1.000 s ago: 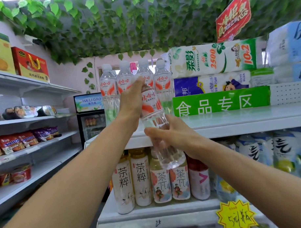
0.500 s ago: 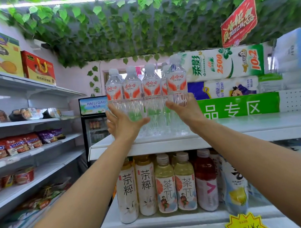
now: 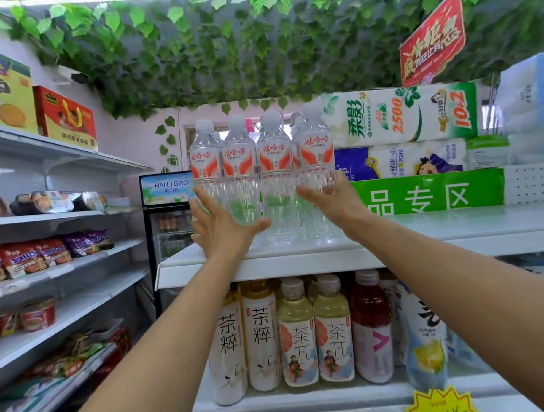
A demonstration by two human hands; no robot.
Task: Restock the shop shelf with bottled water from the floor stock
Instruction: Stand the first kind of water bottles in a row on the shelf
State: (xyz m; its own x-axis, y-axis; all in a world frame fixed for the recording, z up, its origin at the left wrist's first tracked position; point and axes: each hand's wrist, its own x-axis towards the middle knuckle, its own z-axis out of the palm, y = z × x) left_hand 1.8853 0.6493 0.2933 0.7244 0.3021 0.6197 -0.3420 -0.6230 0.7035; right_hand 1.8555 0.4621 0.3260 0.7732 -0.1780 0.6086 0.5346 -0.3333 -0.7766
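— Clear plastic, red-and-white labels: where are the bottles (image 3: 257, 163)?
— Upright in a tight row on the top shelf (image 3: 419, 231), near its left front corner, with more caps showing behind the front four.
— And the hands?
— The left hand (image 3: 225, 229) is spread flat, palm and straight fingers against the lower bodies of the left two, thumb stretched across the front. The right hand (image 3: 332, 203) cups the right bottle (image 3: 313, 155) low down, thumb over its front, fingers gone round the far side out of sight. Its base sits level with the others.
— Around them?
— Tissue packs (image 3: 397, 115) just to the right, tea bottles (image 3: 297, 337) on the lower shelf (image 3: 333, 398)
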